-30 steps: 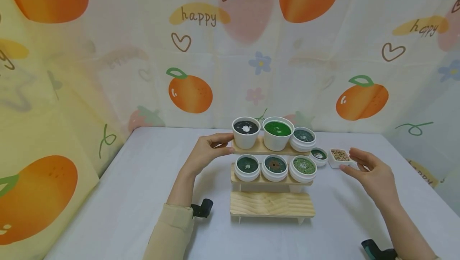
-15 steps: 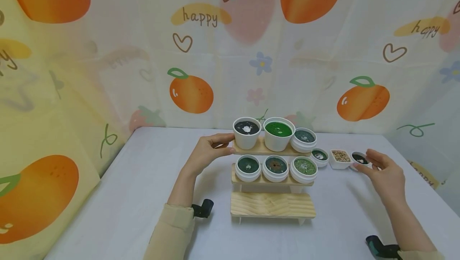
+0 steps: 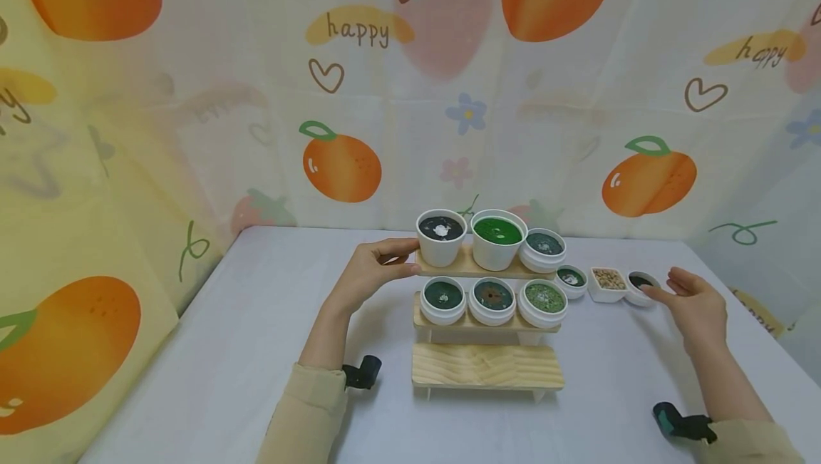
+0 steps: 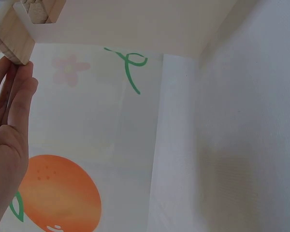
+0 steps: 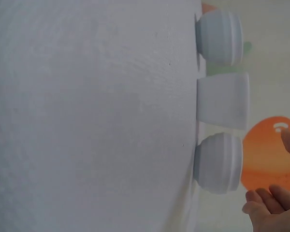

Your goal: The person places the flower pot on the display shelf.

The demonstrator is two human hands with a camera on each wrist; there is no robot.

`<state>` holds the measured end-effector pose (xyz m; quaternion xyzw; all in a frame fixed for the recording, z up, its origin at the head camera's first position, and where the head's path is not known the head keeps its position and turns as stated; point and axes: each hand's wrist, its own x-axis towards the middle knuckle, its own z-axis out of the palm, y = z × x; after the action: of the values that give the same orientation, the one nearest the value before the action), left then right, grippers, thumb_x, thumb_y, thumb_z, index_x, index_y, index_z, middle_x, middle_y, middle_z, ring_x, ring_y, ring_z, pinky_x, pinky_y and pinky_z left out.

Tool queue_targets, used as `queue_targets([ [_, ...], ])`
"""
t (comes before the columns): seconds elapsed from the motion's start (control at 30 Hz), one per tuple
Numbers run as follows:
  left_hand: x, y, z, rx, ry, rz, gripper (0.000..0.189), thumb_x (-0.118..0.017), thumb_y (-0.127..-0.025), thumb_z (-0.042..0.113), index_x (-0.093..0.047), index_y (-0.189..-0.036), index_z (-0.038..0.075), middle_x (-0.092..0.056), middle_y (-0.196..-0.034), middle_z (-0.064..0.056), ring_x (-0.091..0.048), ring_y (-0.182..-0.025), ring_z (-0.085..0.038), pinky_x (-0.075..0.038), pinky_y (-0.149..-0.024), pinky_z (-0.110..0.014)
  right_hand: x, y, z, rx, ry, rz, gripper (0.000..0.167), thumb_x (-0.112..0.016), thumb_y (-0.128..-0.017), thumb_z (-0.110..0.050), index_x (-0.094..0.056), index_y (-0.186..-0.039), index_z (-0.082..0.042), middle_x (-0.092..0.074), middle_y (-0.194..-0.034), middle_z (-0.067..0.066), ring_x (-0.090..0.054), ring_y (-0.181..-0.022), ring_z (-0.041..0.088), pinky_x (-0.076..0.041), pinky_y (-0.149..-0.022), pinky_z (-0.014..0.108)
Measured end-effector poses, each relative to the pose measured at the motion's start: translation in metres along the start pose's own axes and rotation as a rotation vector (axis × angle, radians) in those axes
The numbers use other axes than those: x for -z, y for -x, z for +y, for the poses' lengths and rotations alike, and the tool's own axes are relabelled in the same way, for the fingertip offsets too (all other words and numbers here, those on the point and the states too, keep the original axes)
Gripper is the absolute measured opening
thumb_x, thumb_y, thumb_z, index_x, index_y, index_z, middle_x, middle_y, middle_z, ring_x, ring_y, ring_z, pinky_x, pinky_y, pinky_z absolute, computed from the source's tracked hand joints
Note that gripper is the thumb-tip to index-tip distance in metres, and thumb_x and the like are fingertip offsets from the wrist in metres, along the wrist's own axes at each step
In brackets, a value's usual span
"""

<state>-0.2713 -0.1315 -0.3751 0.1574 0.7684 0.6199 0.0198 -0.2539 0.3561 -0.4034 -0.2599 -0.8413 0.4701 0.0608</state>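
My left hand (image 3: 368, 275) pinches the left end of the top board (image 3: 463, 264) of a three-step wooden stand, beside a tall white cup (image 3: 440, 249) with dark filling. In the left wrist view its fingers (image 4: 23, 96) press against the end of the wooden board (image 4: 17, 36). My right hand (image 3: 698, 311) hovers just right of a small round white pot (image 3: 640, 300), thumb and fingers spread apart. In the right wrist view a gap shows between that hand (image 5: 278, 208) and the nearest round pot (image 5: 218, 164).
A second tall cup (image 3: 496, 254) and a bowl (image 3: 542, 259) also stand on the top step. Several white bowls fill the middle step, and the lowest board (image 3: 486, 365) is bare wood. A square dish of beige pieces (image 3: 607, 291) stands between two small round pots on the white table.
My right hand has drawn away to the right and its fingers have spread, so the round pot it covered is now visible. My left hand has stayed on the stand.
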Motion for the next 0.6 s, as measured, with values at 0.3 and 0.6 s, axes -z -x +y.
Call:
queue_targets([
  [0.3,0.0,-0.001,0.0,0.003,0.006,-0.002,0.047,-0.08,-0.081,0.016,-0.068,-0.126,0.012,-0.067,-0.133,-0.007,-0.06,-0.13,-0.025,-0.05,-0.113,-0.029,-0.001,-0.028,0.017,-0.016,0.024,-0.035,0.09,-0.069,-0.089,-0.047,-0.023,-0.157,-0.011,-0.025,-0.164,0.015,-0.03,-0.149,0.036,-0.034,-0.123,0.05],
  [0.6,0.0,0.0,-0.001,-0.003,0.011,0.001,0.045,-0.08,-0.082,0.016,-0.069,-0.125,0.012,-0.068,-0.131,-0.007,-0.06,-0.129,-0.024,-0.05,-0.112,-0.027,0.0,-0.021,0.01,-0.03,0.01,-0.122,0.094,-0.069,-0.09,-0.044,-0.017,-0.157,-0.005,-0.017,-0.164,0.022,-0.022,-0.15,0.043,-0.027,-0.124,0.061],
])
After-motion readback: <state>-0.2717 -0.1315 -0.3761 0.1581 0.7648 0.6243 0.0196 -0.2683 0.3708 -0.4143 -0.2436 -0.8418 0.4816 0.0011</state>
